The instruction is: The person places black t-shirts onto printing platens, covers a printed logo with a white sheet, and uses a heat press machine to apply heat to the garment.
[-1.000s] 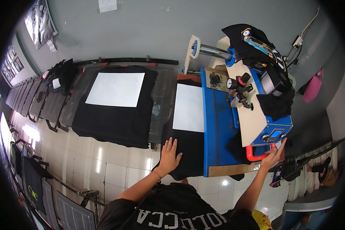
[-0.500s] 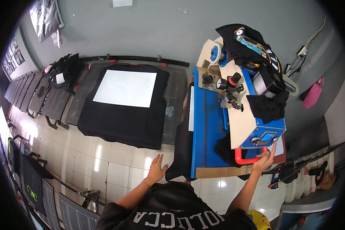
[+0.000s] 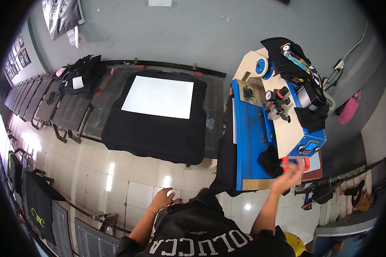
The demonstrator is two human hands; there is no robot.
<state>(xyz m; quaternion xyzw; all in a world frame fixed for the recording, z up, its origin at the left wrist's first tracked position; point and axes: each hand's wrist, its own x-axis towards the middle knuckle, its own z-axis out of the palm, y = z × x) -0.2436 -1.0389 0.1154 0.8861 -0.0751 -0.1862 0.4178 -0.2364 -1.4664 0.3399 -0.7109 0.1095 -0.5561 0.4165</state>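
At the near right end of a blue and cream heat press (image 3: 248, 141), my right hand (image 3: 289, 177) is in front of the red handle (image 3: 306, 163). Its fingers are smeared by motion, so whether they touch the handle is hidden. My left hand (image 3: 162, 198) hangs above the floor, empty, with its fingers apart. Ahead of it, a black shirt (image 3: 154, 139) lies flat on a dark board, with a white sheet (image 3: 158, 97) on its upper part. Black fabric (image 3: 224, 167) hangs out from the left side of the press.
A bunched black cloth (image 3: 270, 162) lies on the press's blue top. A printed black garment (image 3: 287, 60) is draped over the back of the machine. Dark boards (image 3: 70, 113) run along the wall at left. More boards and shirts (image 3: 38, 210) stand at the lower left.
My right hand has drawn back from the control panel's knob toward the handle's left side. My left hand has moved lower. The whole view has shifted, carrying the board and press rightward.
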